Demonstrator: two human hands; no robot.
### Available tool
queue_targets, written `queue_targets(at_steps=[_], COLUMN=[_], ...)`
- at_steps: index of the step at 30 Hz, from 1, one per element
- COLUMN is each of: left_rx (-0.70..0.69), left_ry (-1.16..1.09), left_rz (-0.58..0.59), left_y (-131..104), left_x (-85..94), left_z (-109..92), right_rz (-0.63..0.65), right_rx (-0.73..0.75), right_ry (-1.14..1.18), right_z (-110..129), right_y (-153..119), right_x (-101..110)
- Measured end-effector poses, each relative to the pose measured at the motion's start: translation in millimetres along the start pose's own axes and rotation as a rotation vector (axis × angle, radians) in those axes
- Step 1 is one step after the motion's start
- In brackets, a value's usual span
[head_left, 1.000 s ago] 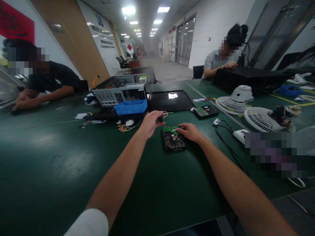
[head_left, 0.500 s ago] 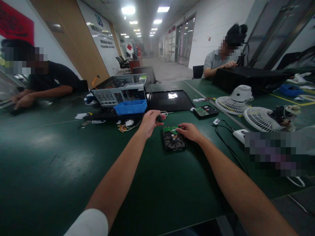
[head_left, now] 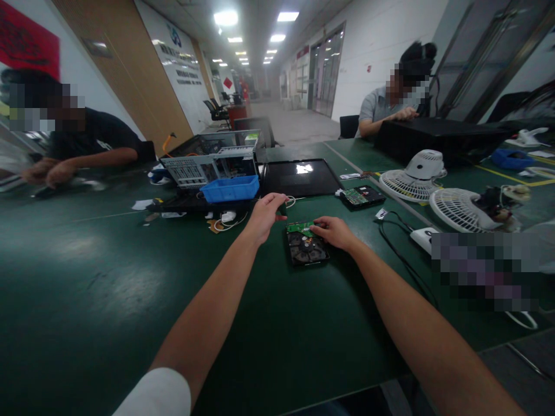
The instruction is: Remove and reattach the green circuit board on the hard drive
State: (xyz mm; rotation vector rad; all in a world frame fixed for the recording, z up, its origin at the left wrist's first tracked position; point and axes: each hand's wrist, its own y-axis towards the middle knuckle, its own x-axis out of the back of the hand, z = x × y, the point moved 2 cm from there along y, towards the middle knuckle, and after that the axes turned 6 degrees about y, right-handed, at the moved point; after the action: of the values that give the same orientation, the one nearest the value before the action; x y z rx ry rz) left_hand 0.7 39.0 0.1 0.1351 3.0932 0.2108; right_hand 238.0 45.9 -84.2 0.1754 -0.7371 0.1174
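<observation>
1. A hard drive [head_left: 307, 247] is being steadied on the green tabletop [head_left: 108, 277], circuit side up, straight ahead of the person.
2. The right hand [head_left: 333, 232] is being pressed onto the drive's far right corner, fingers together and flat on the green board; nothing is being clamped.
3. The left hand [head_left: 265, 215] is being held just beyond the drive's left edge, fingers curled around a small dark tool [head_left: 282, 208]; what kind of tool cannot be told.
4. A slip is being risked: only one corner is pinned, so a push from the tool could skate the drive sideways or gouge the board.
5. A blue tray [head_left: 230, 188] and an opened computer case [head_left: 208, 159] are being left well behind.
</observation>
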Motion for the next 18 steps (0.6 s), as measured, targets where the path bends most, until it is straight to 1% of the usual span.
queue_targets(at_steps=[4,7,13,18], left_rx=[0.010,0.034,0.118,0.120], left_ry=[-0.014,-0.044,-0.140,-0.165], left_rz=[0.045,0.053,0.009,-0.021], left_y=[-1.4,-1.1,2.7,2.9], left_x=[-0.5,-0.8,0.0,-1.3], left_z=[-1.3,-0.2,6.1,6.1], right_rz=[0.000,0.014,0.011,-0.002], right_rx=[0.001,-0.007,-0.003,-0.002], right_ry=[0.012,0.033,0.025,0.020], right_z=[-1.1,-1.7,-0.7,1.8], right_y=[0.3,0.2,-0.1,-1.1], right_x=[-0.4,-1.1,-1.0,-0.1])
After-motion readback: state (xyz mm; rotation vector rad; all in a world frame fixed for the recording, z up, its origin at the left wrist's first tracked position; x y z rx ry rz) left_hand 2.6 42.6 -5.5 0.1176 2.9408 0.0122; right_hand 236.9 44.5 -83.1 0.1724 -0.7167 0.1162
